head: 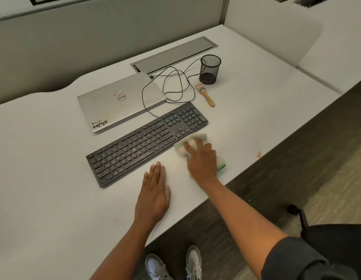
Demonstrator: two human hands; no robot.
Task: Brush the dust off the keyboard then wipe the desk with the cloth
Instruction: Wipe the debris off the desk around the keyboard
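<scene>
A black keyboard lies at an angle across the middle of the white desk. My right hand presses flat on a pale green and pink cloth, just right of the keyboard's near right corner; the cloth is blurred. My left hand rests flat on the desk with straight fingers, just in front of the keyboard. A small brush with a wooden handle lies beyond the keyboard, beside the mesh cup.
A closed silver laptop sits behind the keyboard, with a looped black cable beside it. A black mesh pen cup stands near a grey cable hatch. An orange stain marks the desk's right edge. A chair base stands on the floor.
</scene>
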